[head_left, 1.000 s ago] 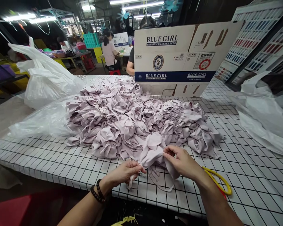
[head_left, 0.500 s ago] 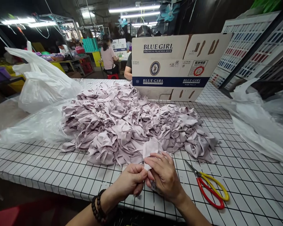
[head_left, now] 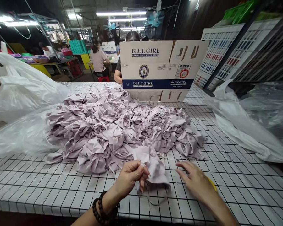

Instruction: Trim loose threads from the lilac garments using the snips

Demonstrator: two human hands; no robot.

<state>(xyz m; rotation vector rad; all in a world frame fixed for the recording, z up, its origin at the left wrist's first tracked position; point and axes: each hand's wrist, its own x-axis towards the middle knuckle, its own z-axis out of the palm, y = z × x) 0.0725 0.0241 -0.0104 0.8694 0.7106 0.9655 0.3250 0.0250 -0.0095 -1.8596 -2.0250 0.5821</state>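
My left hand [head_left: 130,176], with a dark bead bracelet at the wrist, is closed in a pinch on a pale lilac fabric piece [head_left: 153,168] held just above the gridded tablecloth [head_left: 61,188]. My right hand [head_left: 195,182] lies to its right, fingers stretched out flat, apart from the fabric and resting over the scissors; only a bit of a yellow scissor handle [head_left: 212,185] shows beside it. Behind both hands spreads a big heap of the same lilac fabric pieces [head_left: 113,125].
A Blue Girl cardboard box [head_left: 160,67] stands behind the heap. Clear and white plastic bags lie at the left [head_left: 21,94] and right [head_left: 247,125]. Other people sit at benches in the back. White crates [head_left: 238,50] are stacked at the right.
My right hand has let go of the fabric piece and moved right onto the scissors. The left hand keeps its pinch on the fabric. The camera has tilted slightly.
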